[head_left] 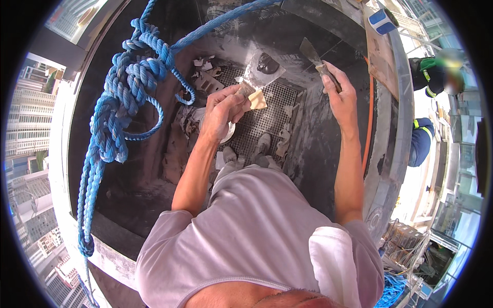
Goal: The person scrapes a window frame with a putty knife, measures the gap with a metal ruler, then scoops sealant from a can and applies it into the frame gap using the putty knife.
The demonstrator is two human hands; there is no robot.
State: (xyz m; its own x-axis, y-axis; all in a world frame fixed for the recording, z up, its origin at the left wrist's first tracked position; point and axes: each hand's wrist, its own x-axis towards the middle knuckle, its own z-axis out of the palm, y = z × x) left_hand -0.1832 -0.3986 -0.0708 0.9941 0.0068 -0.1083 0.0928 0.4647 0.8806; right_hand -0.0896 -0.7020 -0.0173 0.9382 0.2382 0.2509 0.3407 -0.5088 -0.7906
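Note:
My left hand (220, 109) is closed round the handle of a broad putty knife (253, 77). A lump of dark paste (267, 63) lies on its wide, pale blade. A small folded yellow piece (258, 100), perhaps sandpaper or cloth, sticks out beside the fingers of that hand. To the right, my right hand (343, 96) grips a narrower putty knife (310, 52), its blade pointing up and away to the left. The two blades are apart. Between my hands and my feet, a round pale container (229, 134) shows partly behind my left wrist.
Thick knotted blue rope (131, 77) hangs at the left. Dark walls (328, 138) surround me, above a perforated floor mat (262, 117) with scraps around it. An orange hose (369, 118) runs along the right wall. A blue-and-white can (383, 21) stands on the ledge; a person (422, 141) is beyond.

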